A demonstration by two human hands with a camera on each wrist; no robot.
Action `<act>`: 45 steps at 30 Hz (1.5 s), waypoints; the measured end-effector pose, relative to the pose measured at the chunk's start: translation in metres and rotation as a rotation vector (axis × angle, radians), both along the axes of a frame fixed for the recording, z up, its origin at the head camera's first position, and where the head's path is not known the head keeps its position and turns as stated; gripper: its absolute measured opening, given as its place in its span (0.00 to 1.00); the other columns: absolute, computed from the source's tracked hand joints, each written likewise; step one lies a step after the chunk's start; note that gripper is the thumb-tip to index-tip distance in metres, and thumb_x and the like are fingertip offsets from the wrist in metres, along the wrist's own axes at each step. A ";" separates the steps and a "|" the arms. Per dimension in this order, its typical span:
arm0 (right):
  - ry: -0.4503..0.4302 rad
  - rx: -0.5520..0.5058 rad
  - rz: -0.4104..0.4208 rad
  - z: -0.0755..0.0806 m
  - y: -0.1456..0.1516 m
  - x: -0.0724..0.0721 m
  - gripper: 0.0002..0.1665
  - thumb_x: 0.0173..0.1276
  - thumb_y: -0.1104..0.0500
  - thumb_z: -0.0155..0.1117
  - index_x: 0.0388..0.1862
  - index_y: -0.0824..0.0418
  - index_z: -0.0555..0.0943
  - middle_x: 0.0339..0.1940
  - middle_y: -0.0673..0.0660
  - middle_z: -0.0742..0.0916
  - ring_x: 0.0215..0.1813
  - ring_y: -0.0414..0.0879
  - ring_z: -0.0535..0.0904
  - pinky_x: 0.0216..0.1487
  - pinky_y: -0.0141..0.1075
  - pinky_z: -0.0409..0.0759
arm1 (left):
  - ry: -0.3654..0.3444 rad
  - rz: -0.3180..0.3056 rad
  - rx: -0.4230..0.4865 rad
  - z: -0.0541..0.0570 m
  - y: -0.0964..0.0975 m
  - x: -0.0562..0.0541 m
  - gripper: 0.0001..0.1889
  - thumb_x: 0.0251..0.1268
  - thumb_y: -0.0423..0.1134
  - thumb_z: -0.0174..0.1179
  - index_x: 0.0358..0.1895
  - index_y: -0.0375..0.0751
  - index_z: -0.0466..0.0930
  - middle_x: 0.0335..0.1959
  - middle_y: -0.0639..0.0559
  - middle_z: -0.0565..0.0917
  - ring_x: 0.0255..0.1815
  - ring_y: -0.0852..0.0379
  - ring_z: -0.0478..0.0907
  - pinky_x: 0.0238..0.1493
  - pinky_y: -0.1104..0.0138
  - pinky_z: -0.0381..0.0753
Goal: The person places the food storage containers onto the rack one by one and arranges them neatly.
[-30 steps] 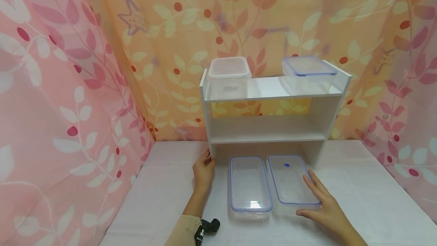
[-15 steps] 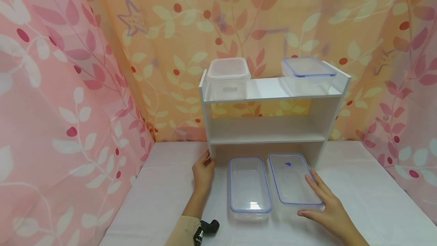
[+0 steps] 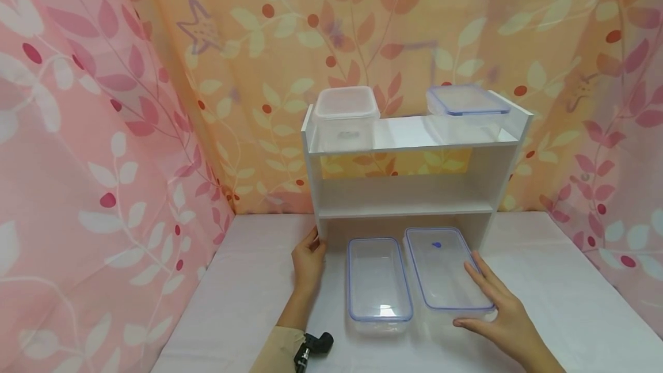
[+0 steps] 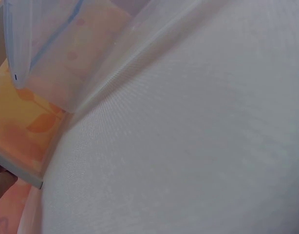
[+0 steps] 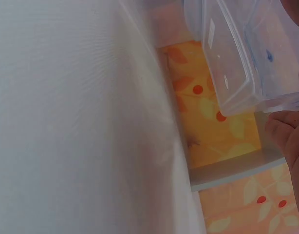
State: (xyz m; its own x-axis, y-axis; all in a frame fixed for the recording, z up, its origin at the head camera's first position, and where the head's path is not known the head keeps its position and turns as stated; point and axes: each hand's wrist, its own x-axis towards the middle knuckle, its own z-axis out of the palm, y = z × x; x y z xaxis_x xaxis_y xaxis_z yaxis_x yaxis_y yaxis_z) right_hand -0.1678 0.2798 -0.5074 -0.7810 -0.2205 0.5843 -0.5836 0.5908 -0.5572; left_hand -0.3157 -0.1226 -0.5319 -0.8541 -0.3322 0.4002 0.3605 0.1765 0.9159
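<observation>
My left hand (image 3: 309,261) grips the lower front edge of the left side panel of a white shelf (image 3: 406,210); in the left wrist view, the fingers (image 4: 3,184) are at that panel's edge. My right hand (image 3: 499,307) holds a clear food container (image 3: 448,269) with a blue-rimmed lid, thumb at its near end and fingers along its right side. In the right wrist view, fingertips (image 5: 281,124) lie against the container's (image 5: 232,73) side. Beside it on the left, a similar clear container (image 3: 380,281) rests on the table in front of the shelf.
On the shelf's top board stand a white-lidded container (image 3: 347,114) at the left and a blue-rimmed container (image 3: 468,109) at the right. A white cloth covers the table (image 3: 248,292). Patterned curtains (image 3: 248,73) hang behind and at both sides.
The right-hand container's far end has shifted up in the head view, towards the shelf, and its near corner slightly right; my right hand moves with it. My left hand stays on the shelf.
</observation>
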 end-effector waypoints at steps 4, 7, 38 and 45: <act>0.045 -0.018 0.030 0.004 -0.002 0.001 0.68 0.33 0.59 0.91 0.77 0.65 0.68 0.84 0.62 0.61 0.83 0.39 0.54 0.72 0.17 0.56 | -0.010 -0.009 0.018 0.000 0.000 0.001 0.26 0.62 0.23 0.64 0.63 0.43 0.83 0.57 0.43 0.86 0.47 0.44 0.88 0.28 0.74 0.81; 0.099 -0.017 0.055 0.008 -0.004 0.001 0.67 0.33 0.59 0.92 0.76 0.68 0.69 0.82 0.66 0.63 0.83 0.42 0.56 0.73 0.18 0.56 | -0.031 -0.013 0.022 0.000 -0.001 0.001 0.26 0.63 0.24 0.64 0.64 0.44 0.82 0.58 0.44 0.86 0.48 0.46 0.88 0.28 0.73 0.82; 0.086 -0.064 0.078 0.061 -0.038 0.008 0.66 0.33 0.61 0.92 0.75 0.66 0.71 0.81 0.65 0.66 0.82 0.45 0.59 0.74 0.20 0.58 | -0.033 0.005 -0.011 0.001 -0.001 -0.001 0.23 0.64 0.26 0.64 0.62 0.44 0.84 0.57 0.45 0.87 0.46 0.48 0.88 0.33 0.72 0.83; 0.038 -0.081 0.067 0.074 -0.046 0.004 0.66 0.33 0.62 0.92 0.76 0.63 0.70 0.82 0.60 0.65 0.82 0.43 0.59 0.72 0.19 0.60 | -0.046 0.006 -0.010 0.002 -0.001 -0.001 0.24 0.63 0.25 0.64 0.63 0.45 0.84 0.58 0.47 0.86 0.46 0.48 0.88 0.33 0.73 0.83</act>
State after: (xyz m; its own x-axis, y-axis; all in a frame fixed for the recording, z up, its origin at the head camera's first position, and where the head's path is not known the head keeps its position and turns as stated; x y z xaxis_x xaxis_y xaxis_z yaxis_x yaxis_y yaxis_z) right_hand -0.1640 0.2341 -0.4334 -0.7428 -0.2228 0.6314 -0.6423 0.5036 -0.5779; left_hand -0.3167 -0.1237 -0.5298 -0.8699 -0.3333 0.3635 0.3168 0.1874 0.9298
